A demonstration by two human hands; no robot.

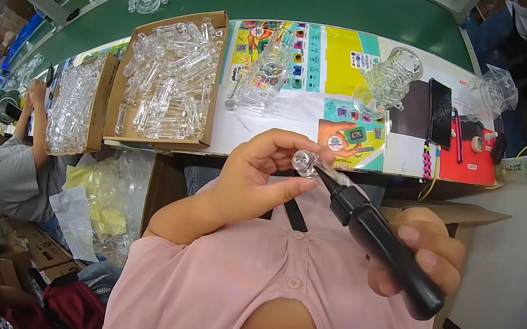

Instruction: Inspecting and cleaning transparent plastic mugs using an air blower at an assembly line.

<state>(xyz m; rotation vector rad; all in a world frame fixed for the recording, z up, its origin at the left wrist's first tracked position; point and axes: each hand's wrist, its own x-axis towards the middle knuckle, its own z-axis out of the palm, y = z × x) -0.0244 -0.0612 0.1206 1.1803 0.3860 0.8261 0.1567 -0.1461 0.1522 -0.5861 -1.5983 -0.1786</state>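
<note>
Just in front of the bench's near edge, I can see a person holding a small, shiny clear piece. It is up in the air, in the left hand. That grip is a pinch, with the thumb on the near side and the fingers curled around the far side. The right hand's grip is wrapped around a black squeeze bottle, but I can't tell if it is pressing hard.

The bottle lies on a slant. Its fat end is down to the right, close to the person, and its thin black nozzle points up and left, right at the clear piece. So the piece is up and to the left of the right hand, past the nozzle. The left hand is much nearer to it.

On the bench, a carton full of clear tubes sits at the near edge, to the left. A black phone lies over to the right.

I can't tell whether the nozzle's tip touches the piece or is just beside it. The piece is see-through, so its full shape and long way are hard to make out. Some right fingers hide behind the bottle.
</note>
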